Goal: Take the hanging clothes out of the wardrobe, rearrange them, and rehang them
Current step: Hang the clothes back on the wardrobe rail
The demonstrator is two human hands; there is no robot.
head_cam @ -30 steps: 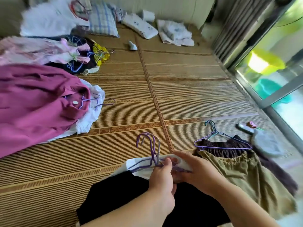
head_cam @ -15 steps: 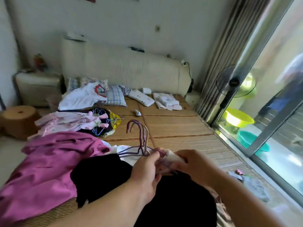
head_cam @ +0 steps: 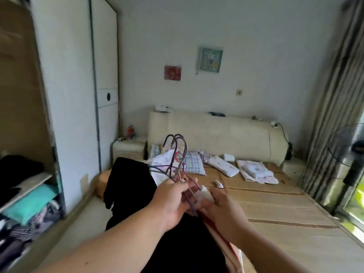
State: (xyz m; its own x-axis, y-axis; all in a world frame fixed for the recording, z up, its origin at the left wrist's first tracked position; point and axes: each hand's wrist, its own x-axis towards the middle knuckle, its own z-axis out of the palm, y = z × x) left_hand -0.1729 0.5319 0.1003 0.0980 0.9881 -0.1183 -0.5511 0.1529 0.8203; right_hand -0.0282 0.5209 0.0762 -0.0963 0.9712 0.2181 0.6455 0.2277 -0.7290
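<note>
Hanging clothes (head_cam: pixel 181 249) dangle as one bundle directly beneath the two hands, held up in front of the person. Far to the left of the left hand (head_cam: pixel 169 203) stands the wardrobe (head_cam: pixel 65 95), its white doors upright and an open compartment at the frame's edge holding a shelf (head_cam: pixel 27 182) with dark cloth on it and a folded teal piece (head_cam: pixel 29 201) and striped fabric under it. Just left of that hand and falling below it is a black garment (head_cam: pixel 130 190), the largest part of the bundle. The left hand's fingers are curled tight round the necks of several purple wire hangers (head_cam: pixel 177 152), whose hooks rise together above the knuckles. Touching it on the right, the right hand (head_cam: pixel 224 211) closes on a fold of white cloth (head_cam: pixel 206 194) at the hangers' shoulders; its fingertips are hidden, so the exact grip cannot be told. Below the right wrist hangs a red-and-white striped garment (head_cam: pixel 232 251). Beyond both hands lies a bed with a bamboo mat (head_cam: pixel 275 203), a checked pillow (head_cam: pixel 194 162) and folded towels (head_cam: pixel 256 170) near the padded headboard (head_cam: pixel 216 133). Far right of the right hand are a grey curtain (head_cam: pixel 331 115) and a standing fan (head_cam: pixel 348 150).
</note>
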